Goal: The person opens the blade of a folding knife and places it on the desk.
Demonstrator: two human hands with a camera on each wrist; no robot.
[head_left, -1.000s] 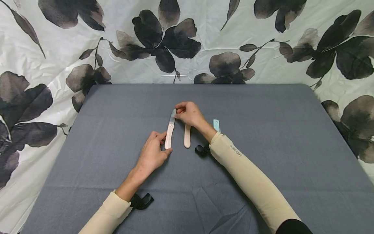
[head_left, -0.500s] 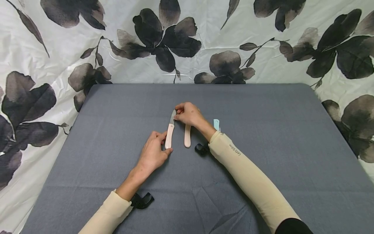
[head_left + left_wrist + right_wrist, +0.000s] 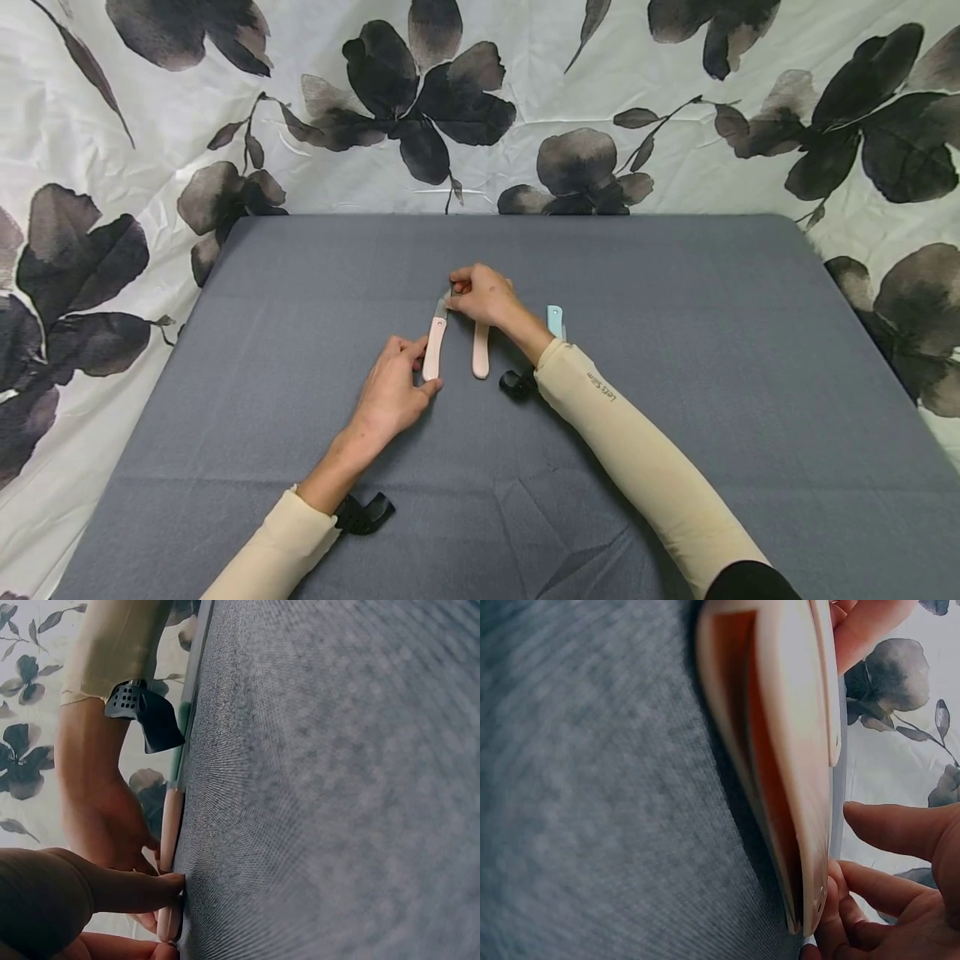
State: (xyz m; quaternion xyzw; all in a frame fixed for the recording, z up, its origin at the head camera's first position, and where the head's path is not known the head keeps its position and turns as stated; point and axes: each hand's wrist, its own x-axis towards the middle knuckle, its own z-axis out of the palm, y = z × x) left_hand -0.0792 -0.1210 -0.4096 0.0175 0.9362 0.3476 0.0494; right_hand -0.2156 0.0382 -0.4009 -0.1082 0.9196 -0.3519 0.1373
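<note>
You pinch a pink-handled knife (image 3: 434, 350) in your left hand (image 3: 390, 387) near a second pink handle (image 3: 481, 352), your right hand (image 3: 485, 296) at the blade (image 3: 441, 309), its grip impossible to tell.

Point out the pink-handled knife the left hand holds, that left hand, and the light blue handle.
Pink-handled knife (image 3: 434, 349): head view, middle of its handle.
Left hand (image 3: 391, 392): head view, back of the hand.
Light blue handle (image 3: 554, 321): head view, middle of its visible part.
</note>
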